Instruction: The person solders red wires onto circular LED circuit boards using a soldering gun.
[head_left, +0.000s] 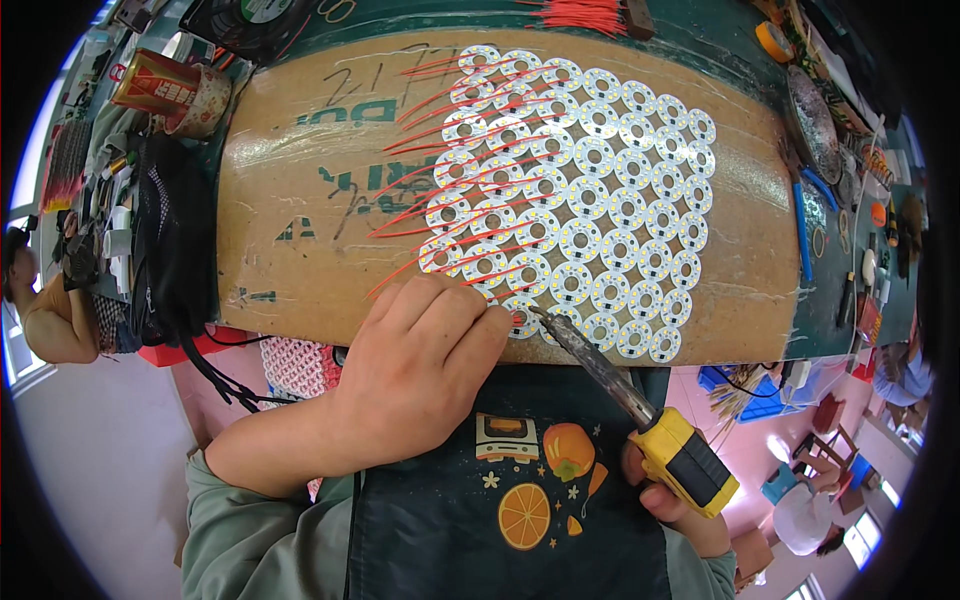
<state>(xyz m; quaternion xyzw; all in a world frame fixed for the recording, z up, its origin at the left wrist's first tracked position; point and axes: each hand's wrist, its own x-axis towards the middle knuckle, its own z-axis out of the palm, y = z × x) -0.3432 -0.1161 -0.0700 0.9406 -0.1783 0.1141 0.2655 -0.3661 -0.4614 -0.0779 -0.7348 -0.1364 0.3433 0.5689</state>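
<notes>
A panel of round white LED boards (595, 157), each with a hole in its middle, lies in front of me. Thin red wires (420, 210) stick out leftward from the boards in the left columns. My left hand (420, 350) rests over the panel's lower left corner, fingers pinched together. A short bit of red wire shows at its fingertips; the rest is hidden under the hand. In my right hand (668, 497) is a soldering iron (685, 462) with a yellow and black handle. Its dark tip is at a bottom-row board, close beside my left fingertips.
Brown cardboard (290, 220) lies under the panel on a green table. A bundle of red wires (580, 14) is at the far edge. Blue-handled pliers (803, 225) and a round metal dish (812, 110) sit at right. A can (160, 82) stands at left. Other people are farther off on both sides.
</notes>
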